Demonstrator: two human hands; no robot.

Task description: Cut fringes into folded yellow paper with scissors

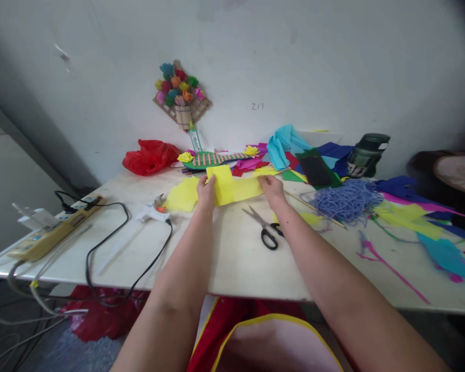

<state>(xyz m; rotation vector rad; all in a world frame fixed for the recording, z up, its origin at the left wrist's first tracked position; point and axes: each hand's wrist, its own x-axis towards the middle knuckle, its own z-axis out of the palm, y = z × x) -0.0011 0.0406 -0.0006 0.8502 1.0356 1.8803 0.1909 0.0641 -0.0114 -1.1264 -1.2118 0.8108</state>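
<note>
Between my two hands a strip of yellow paper (238, 189) is held up over the table, with a folded part standing at its left end. My left hand (206, 192) pinches that left part, thumb in front. At the other end, my right hand (271, 187) has its fingers closed on the strip's edge. More yellow paper (182, 194) lies just left of my left hand. Black-handled scissors (264, 227) rest below the strip, blades partly apart, one handle loop partly behind my right forearm. A white glue gun (151, 212) lies further left.
A power strip (58, 227) with cords sits on the left. At the back are a red plastic bag (150, 156) and a green craft piece with yellow flowers (213, 159). Purple-blue string (343, 200), a dark jar (367, 154) and coloured paper (447, 253) lie right.
</note>
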